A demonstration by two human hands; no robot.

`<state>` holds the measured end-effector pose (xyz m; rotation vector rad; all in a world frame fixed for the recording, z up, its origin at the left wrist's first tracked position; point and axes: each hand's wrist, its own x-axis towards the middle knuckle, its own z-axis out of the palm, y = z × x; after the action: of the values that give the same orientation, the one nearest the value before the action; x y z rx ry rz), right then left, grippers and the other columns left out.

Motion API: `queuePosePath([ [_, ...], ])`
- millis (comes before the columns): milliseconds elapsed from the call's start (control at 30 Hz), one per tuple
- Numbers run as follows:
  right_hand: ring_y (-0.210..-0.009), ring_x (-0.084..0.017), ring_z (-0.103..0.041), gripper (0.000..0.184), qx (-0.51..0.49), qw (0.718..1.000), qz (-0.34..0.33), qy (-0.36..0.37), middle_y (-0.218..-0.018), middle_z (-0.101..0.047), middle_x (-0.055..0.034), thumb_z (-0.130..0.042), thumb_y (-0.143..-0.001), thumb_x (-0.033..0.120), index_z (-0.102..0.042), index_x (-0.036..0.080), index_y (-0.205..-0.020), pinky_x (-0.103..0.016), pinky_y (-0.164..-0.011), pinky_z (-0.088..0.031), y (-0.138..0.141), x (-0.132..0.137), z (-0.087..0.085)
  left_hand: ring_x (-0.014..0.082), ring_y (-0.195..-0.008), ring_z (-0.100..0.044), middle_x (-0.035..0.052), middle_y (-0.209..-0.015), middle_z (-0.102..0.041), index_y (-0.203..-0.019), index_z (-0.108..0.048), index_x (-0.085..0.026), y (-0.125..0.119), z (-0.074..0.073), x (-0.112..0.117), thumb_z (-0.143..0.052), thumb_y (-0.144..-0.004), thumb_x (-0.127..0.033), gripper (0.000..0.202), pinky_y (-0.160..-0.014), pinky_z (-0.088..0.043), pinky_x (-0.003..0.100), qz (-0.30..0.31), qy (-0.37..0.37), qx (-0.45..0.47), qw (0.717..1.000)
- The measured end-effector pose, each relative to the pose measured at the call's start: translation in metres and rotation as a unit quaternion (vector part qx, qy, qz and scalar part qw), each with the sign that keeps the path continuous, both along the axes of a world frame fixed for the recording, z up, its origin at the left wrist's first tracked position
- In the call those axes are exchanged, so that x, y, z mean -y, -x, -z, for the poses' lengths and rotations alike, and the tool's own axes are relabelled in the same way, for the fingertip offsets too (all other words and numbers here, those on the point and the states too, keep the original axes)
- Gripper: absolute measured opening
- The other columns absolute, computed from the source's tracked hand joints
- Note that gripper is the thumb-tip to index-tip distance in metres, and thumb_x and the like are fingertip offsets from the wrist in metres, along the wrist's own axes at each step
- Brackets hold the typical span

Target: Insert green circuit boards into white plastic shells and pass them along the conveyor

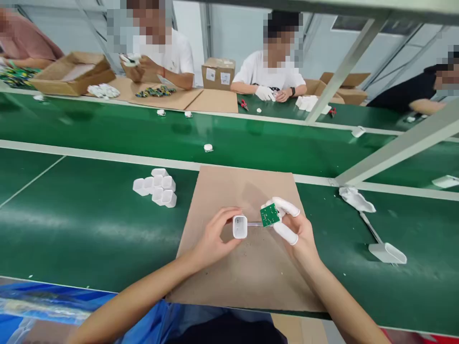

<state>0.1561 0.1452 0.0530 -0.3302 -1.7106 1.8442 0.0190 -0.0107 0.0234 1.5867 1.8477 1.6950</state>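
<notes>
Between the thumb and fingers of my left hand (219,234) is a small white plastic housing (240,227), its open end facing me. My right hand (296,229), with white finger cots on some fingers, pinches a green circuit board (270,215) by its edges. A thin metallic strip or rod shows between the housing and the board; what it belongs to I cannot tell. Both hands are above a brown cardboard sheet (236,282), and the two parts are apart. To the left, several white housings (158,186) stand grouped on the green table.
On the right lie a white cloth-like piece (356,198) and a white scoop-shaped part (387,253). A slanted metal post (387,153) rises at the right. Beyond runs a green conveyor belt (251,138) carrying small white parts. Co-workers sit across it with cardboard boxes (218,74).
</notes>
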Motion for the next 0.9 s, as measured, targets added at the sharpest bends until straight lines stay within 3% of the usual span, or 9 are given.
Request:
queuePosePath([
  [100, -0.109, -0.023, -0.063, 0.040, -0.062, 0.991, -0.019, -0.115, -0.121, -0.062, -0.0076, -0.065, -0.084, 0.024, -0.055, 0.030, -0.123, -0.045, -0.093, -0.054, -0.007, 0.012, 0.000, 0.0208, -0.111, -0.060, 0.0108, -0.118, -0.060, -0.128, -0.047, -0.022, -0.002, -0.003, 0.001, -0.062, -0.083, -0.015, 0.048, -0.088, -0.056, 0.038, 0.019, 0.004, -0.024, 1.000],
  [233, -0.114, -0.026, -0.060, 0.054, -0.105, 0.955, -0.011, -0.279, -0.122, -0.062, -0.0091, -0.065, -0.080, 0.012, -0.049, 0.029, -0.129, -0.051, -0.098, -0.051, -0.013, 0.026, -0.003, 0.0222, -0.113, -0.060, 0.0119, -0.119, -0.061, -0.130, -0.045, -0.022, -0.007, -0.004, 0.003, -0.060, -0.086, -0.018, 0.047, -0.091, -0.055, 0.041, 0.046, 0.009, -0.037, 0.998],
  [333, -0.114, -0.025, -0.060, 0.055, -0.108, 0.928, -0.014, -0.356, -0.116, -0.064, -0.0107, -0.064, -0.079, 0.008, -0.048, 0.023, -0.129, -0.051, -0.098, -0.051, -0.013, 0.032, -0.004, 0.0227, -0.114, -0.059, 0.0127, -0.119, -0.061, -0.132, -0.044, -0.021, -0.010, -0.002, 0.004, -0.060, -0.087, -0.020, 0.048, -0.091, -0.055, 0.040, 0.069, 0.015, -0.042, 0.997],
  [500, -0.112, -0.022, -0.061, 0.044, -0.115, 0.906, -0.014, -0.408, -0.110, -0.065, -0.0140, -0.059, -0.083, 0.009, -0.048, 0.015, -0.126, -0.048, -0.100, -0.051, -0.011, 0.032, -0.001, 0.0215, -0.111, -0.060, 0.0123, -0.115, -0.060, -0.130, -0.044, -0.019, -0.012, -0.002, 0.004, -0.058, -0.088, -0.022, 0.045, -0.089, -0.056, 0.038, 0.077, 0.015, -0.055, 0.995],
  [733, -0.115, -0.023, -0.060, 0.046, -0.099, 0.889, -0.006, -0.447, -0.108, -0.066, -0.0128, -0.060, -0.084, 0.012, -0.046, 0.015, -0.127, -0.048, -0.101, -0.052, -0.013, 0.033, 0.006, 0.0234, -0.108, -0.062, 0.0121, -0.113, -0.062, -0.129, -0.046, -0.020, -0.013, -0.004, 0.003, -0.056, -0.090, -0.026, 0.040, -0.086, -0.057, 0.039, 0.065, 0.030, -0.063, 0.995],
  [900, -0.117, -0.022, -0.058, 0.044, -0.095, 0.883, 0.001, -0.460, -0.110, -0.064, -0.0124, -0.060, -0.084, 0.012, -0.047, 0.014, -0.127, -0.046, -0.099, -0.054, -0.010, 0.033, 0.006, 0.0226, -0.110, -0.061, 0.0121, -0.115, -0.061, -0.128, -0.046, -0.020, -0.012, -0.002, 0.005, -0.056, -0.088, -0.020, 0.042, -0.088, -0.056, 0.039, 0.065, 0.042, -0.052, 0.996],
])
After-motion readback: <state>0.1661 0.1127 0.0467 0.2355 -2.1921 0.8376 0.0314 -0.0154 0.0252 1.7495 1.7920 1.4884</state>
